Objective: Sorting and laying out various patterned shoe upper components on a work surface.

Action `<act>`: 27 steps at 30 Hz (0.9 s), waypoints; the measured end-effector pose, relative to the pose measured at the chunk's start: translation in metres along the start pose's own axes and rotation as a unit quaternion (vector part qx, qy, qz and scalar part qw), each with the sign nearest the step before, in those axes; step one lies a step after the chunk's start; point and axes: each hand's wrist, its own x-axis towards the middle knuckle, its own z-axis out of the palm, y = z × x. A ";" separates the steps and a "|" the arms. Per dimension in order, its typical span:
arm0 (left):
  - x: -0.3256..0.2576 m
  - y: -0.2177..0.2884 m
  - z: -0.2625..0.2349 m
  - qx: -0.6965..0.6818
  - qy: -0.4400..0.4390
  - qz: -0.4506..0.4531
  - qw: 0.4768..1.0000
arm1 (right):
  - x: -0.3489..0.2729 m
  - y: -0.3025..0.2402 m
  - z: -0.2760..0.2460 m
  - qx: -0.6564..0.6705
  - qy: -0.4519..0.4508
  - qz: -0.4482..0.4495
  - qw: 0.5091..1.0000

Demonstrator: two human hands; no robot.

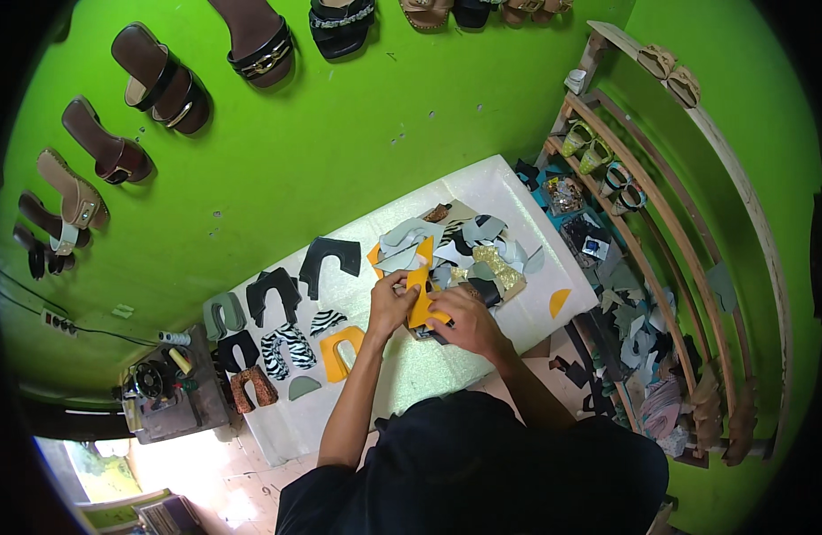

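A yellow-orange cut piece of shoe material [418, 303] is gripped in both hands over the table. My left hand [392, 301] pinches its left edge, while my right hand [470, 322] holds its lower right side. Just beyond my hands lies a heap of mixed offcuts [487, 245] in grey, black, zebra print and glittery gold. To the left, shoe-upper pieces are set out in groups: black ones [326, 259], zebra-print ones [286, 348], a yellow one [341, 350], leopard-print ones [252, 388] and grey-green ones [223, 314].
The white table [411, 370] stands against a green wall hung with sandals [165, 80]. A wooden rack [643, 196] with shoes and scraps is on the right. A yellow half-round piece [561, 302] lies at the table's right. A sewing-thread cluttered side table [174, 383] stands at left.
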 end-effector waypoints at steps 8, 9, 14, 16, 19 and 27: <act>-0.010 0.033 -0.029 0.050 -0.187 0.028 0.981 | 0.013 0.017 -0.023 0.054 0.023 0.078 0.995; -0.011 0.035 -0.030 0.049 -0.188 0.030 0.981 | 0.013 0.021 -0.022 0.079 -0.007 0.081 0.994; -0.014 0.040 -0.037 -0.042 -0.163 -0.004 0.986 | 0.016 0.022 -0.023 0.125 0.002 0.078 0.989; -0.014 0.040 -0.038 -0.056 -0.140 -0.026 0.988 | 0.018 0.015 -0.032 0.178 -0.018 0.181 0.967; -0.009 0.038 -0.039 -0.104 -0.110 -0.050 0.987 | 0.020 0.018 -0.042 0.126 0.043 0.097 0.986; 0.003 0.023 -0.040 -0.037 -0.105 -0.001 0.994 | 0.034 -0.013 -0.080 0.191 -0.115 0.011 0.975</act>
